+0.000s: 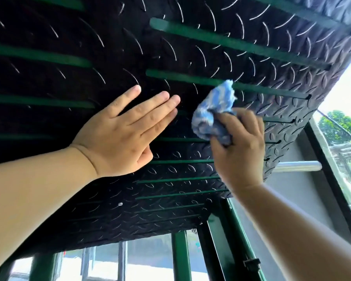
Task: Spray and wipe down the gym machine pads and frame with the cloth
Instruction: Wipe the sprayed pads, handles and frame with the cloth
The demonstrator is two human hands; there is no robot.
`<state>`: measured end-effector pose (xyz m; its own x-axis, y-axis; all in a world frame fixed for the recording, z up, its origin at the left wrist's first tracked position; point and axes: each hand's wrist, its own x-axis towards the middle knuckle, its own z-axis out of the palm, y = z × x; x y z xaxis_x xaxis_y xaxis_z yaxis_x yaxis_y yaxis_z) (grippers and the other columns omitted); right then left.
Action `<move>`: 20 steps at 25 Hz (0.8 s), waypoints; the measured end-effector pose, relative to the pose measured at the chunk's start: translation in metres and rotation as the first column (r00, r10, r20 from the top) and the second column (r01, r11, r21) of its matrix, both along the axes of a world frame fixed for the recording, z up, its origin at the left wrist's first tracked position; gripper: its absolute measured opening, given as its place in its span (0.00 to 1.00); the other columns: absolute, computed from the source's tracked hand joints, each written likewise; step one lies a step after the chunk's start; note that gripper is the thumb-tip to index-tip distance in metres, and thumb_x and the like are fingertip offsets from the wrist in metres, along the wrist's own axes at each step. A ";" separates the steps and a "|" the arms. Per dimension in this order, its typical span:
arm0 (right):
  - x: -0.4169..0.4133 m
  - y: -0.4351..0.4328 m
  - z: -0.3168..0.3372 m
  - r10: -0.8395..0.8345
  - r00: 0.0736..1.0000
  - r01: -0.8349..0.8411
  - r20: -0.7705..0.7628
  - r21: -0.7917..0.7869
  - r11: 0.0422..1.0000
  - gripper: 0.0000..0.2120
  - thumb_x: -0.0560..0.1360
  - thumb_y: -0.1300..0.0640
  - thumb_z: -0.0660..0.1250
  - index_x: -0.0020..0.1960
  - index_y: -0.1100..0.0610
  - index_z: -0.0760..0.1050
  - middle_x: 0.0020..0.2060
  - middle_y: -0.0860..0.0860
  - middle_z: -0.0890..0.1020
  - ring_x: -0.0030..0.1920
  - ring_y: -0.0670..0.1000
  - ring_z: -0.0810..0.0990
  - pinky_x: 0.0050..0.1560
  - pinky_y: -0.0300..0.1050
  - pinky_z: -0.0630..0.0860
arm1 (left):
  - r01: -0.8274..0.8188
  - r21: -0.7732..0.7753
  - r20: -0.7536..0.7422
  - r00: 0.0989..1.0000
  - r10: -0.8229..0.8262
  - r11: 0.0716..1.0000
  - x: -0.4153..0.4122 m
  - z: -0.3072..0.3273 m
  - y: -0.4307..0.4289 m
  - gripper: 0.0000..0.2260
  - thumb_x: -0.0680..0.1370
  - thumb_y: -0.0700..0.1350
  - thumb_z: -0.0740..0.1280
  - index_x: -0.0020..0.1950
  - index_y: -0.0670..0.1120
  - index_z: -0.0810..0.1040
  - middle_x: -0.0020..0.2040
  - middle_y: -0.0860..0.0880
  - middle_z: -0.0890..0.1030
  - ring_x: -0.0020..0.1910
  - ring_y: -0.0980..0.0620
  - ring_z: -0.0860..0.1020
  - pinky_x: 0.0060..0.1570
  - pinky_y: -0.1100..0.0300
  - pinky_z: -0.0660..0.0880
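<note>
A black diamond-pattern plate (89, 27) crossed by green strips (190, 78) fills the view from below. The left hand (122, 136) lies flat against it, fingers (150, 106) straight. Just beside it, the right hand (241, 153) curls its fingers around a bunched blue-and-white cloth (211, 116), pressing it to the plate at 1 green strip. A chrome bar (298, 166) juts out at right.

One wide-angle camera, worn on the person's head, faces a black tread-patterned plate (109, 37) from close by. The plate fills most of the frame and curves toward the edges. The left hand (122, 134) and right hand (239, 151) sit mid-frame, arms entering from the lower corners. Windows (150, 258) show beneath and at right.
</note>
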<state>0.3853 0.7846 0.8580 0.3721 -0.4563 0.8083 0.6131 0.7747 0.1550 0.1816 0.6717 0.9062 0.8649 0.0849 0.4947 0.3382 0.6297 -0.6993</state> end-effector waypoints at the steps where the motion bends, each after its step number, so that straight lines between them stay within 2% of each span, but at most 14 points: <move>1: -0.007 0.014 -0.017 -0.053 0.995 0.055 0.089 -0.015 0.998 0.10 0.69 0.65 0.66 0.49 0.61 0.81 0.47 0.54 0.79 0.49 0.52 0.71 0.55 0.31 0.65 | 0.013 0.010 -0.006 1.000 -0.013 1.000 0.000 0.000 0.002 0.28 0.78 0.47 0.50 0.77 0.40 0.55 0.78 0.44 0.55 0.76 0.48 0.54 0.74 0.44 0.52; 3: -0.002 0.026 -0.035 -0.146 0.959 0.153 0.242 -0.008 0.988 0.12 0.68 0.68 0.66 0.49 0.60 0.82 0.48 0.54 0.80 0.49 0.52 0.73 0.56 0.34 0.67 | 0.035 0.014 -0.019 0.999 -0.035 0.999 0.002 0.002 0.002 0.28 0.77 0.47 0.51 0.77 0.40 0.57 0.78 0.44 0.56 0.76 0.48 0.55 0.74 0.44 0.53; 4: 0.005 0.025 -0.033 -0.155 0.955 0.159 0.251 0.007 0.987 0.14 0.66 0.69 0.66 0.49 0.59 0.82 0.47 0.53 0.79 0.48 0.52 0.73 0.56 0.33 0.67 | 0.039 0.014 -0.024 0.999 -0.038 0.999 0.002 0.002 0.001 0.28 0.77 0.47 0.52 0.77 0.40 0.57 0.78 0.44 0.56 0.76 0.48 0.56 0.74 0.44 0.53; 5: 0.013 0.020 -0.026 -0.108 0.977 0.110 0.184 0.003 0.994 0.16 0.65 0.71 0.67 0.50 0.58 0.83 0.45 0.51 0.78 0.48 0.51 0.74 0.55 0.34 0.68 | 0.037 0.016 -0.027 0.999 -0.036 0.999 0.003 0.002 0.002 0.28 0.77 0.47 0.51 0.77 0.40 0.57 0.78 0.44 0.56 0.76 0.48 0.55 0.73 0.43 0.53; 6: 0.019 0.011 -0.014 0.003 0.999 -0.002 0.047 -0.015 1.000 0.18 0.65 0.71 0.67 0.51 0.58 0.82 0.45 0.48 0.76 0.48 0.52 0.74 0.53 0.37 0.70 | 0.032 0.022 -0.029 0.999 -0.031 0.999 0.002 0.002 0.002 0.28 0.77 0.47 0.51 0.77 0.40 0.57 0.78 0.44 0.56 0.76 0.47 0.55 0.73 0.43 0.53; 8: 0.021 -0.006 0.011 0.249 0.946 -0.252 -0.209 0.011 0.968 0.18 0.66 0.68 0.66 0.52 0.56 0.81 0.46 0.40 0.72 0.50 0.53 0.75 0.53 0.45 0.73 | 0.027 0.027 -0.025 0.999 -0.026 0.999 0.001 0.001 0.003 0.28 0.78 0.47 0.49 0.77 0.40 0.56 0.78 0.44 0.55 0.76 0.47 0.55 0.74 0.43 0.53; 9: 0.011 -0.010 0.013 0.269 0.929 -0.272 -0.253 0.022 0.962 0.17 0.67 0.67 0.65 0.53 0.57 0.81 0.47 0.38 0.71 0.52 0.52 0.74 0.55 0.47 0.73 | 0.028 0.018 -0.024 0.999 -0.028 0.999 0.001 0.001 0.004 0.27 0.78 0.47 0.48 0.77 0.41 0.56 0.78 0.44 0.55 0.76 0.48 0.55 0.74 0.43 0.53; 10: -0.002 -0.006 0.006 0.233 0.945 -0.236 -0.230 0.016 0.972 0.16 0.67 0.66 0.65 0.53 0.58 0.81 0.48 0.39 0.71 0.52 0.51 0.71 0.57 0.45 0.71 | 0.029 0.011 -0.024 0.999 -0.028 1.000 0.001 0.001 0.005 0.27 0.78 0.48 0.48 0.77 0.41 0.57 0.78 0.44 0.55 0.76 0.48 0.55 0.74 0.43 0.52; 13: -0.035 0.027 -0.038 0.065 0.997 -0.063 0.050 -0.030 0.998 0.15 0.69 0.63 0.64 0.54 0.61 0.82 0.49 0.50 0.77 0.50 0.51 0.71 0.57 0.34 0.66 | 0.036 0.027 -0.022 0.999 -0.035 0.999 0.001 0.002 0.005 0.28 0.78 0.49 0.48 0.77 0.41 0.57 0.78 0.44 0.54 0.76 0.48 0.54 0.74 0.44 0.51; 15: -0.025 0.034 -0.048 -0.022 0.989 0.024 0.147 -0.012 1.000 0.15 0.70 0.63 0.65 0.56 0.61 0.81 0.47 0.50 0.76 0.48 0.52 0.73 0.54 0.36 0.69 | 0.046 0.019 -0.026 0.999 -0.045 0.999 0.001 0.001 0.005 0.28 0.77 0.49 0.48 0.77 0.40 0.56 0.78 0.44 0.54 0.76 0.48 0.54 0.74 0.44 0.51; 16: -0.016 0.032 -0.041 -0.002 0.996 0.002 0.088 -0.004 1.000 0.16 0.70 0.64 0.66 0.57 0.60 0.80 0.47 0.47 0.73 0.47 0.51 0.73 0.52 0.37 0.71 | 0.049 0.021 -0.030 0.998 -0.048 0.999 0.000 0.001 0.006 0.28 0.77 0.48 0.47 0.77 0.40 0.56 0.78 0.44 0.54 0.76 0.48 0.54 0.74 0.44 0.51; 17: -0.006 0.024 -0.029 0.079 0.996 -0.080 -0.051 -0.009 0.997 0.17 0.70 0.65 0.66 0.59 0.58 0.79 0.47 0.45 0.71 0.47 0.50 0.72 0.51 0.34 0.71 | 0.054 0.029 -0.039 0.998 -0.053 0.998 -0.001 0.001 0.007 0.28 0.78 0.48 0.47 0.77 0.40 0.56 0.78 0.44 0.54 0.76 0.48 0.54 0.74 0.44 0.51; 19: 0.004 0.010 -0.002 0.213 0.926 -0.223 -0.313 0.003 0.975 0.18 0.69 0.67 0.65 0.57 0.57 0.79 0.48 0.46 0.70 0.48 0.48 0.71 0.50 0.26 0.66 | 0.069 0.030 -0.050 0.996 -0.068 0.997 -0.002 0.001 0.008 0.28 0.78 0.48 0.46 0.77 0.40 0.56 0.78 0.44 0.55 0.76 0.47 0.54 0.74 0.44 0.52; 20: 0.000 0.009 0.002 0.221 0.915 -0.234 -0.337 0.003 0.972 0.16 0.69 0.68 0.65 0.55 0.58 0.80 0.48 0.48 0.71 0.49 0.50 0.71 0.50 0.27 0.66 | 0.075 0.025 -0.054 0.996 -0.074 0.997 -0.001 0.001 0.008 0.28 0.78 0.48 0.45 0.77 0.40 0.56 0.78 0.44 0.55 0.76 0.47 0.55 0.74 0.44 0.52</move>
